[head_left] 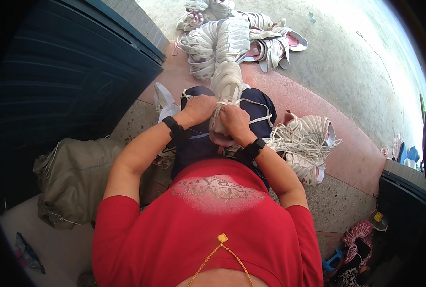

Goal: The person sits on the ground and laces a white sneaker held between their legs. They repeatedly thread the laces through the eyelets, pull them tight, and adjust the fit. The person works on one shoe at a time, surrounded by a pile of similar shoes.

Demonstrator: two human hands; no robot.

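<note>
Where laces gather, left hand grips; right hand likewise.

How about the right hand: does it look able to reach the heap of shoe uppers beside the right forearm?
Probably yes: the heap of shoe uppers lies by the right forearm, with nothing visible blocking it, though the right hand is busy at the central stack.

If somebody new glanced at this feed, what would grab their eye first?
Probably the bright red shirt filling the lower middle, with a gold pendant over it. Next, the pale heap of nested shoe uppers at the top centre. Between the two, the left grip and right grip sit close together at a pale, laced upper.
</note>
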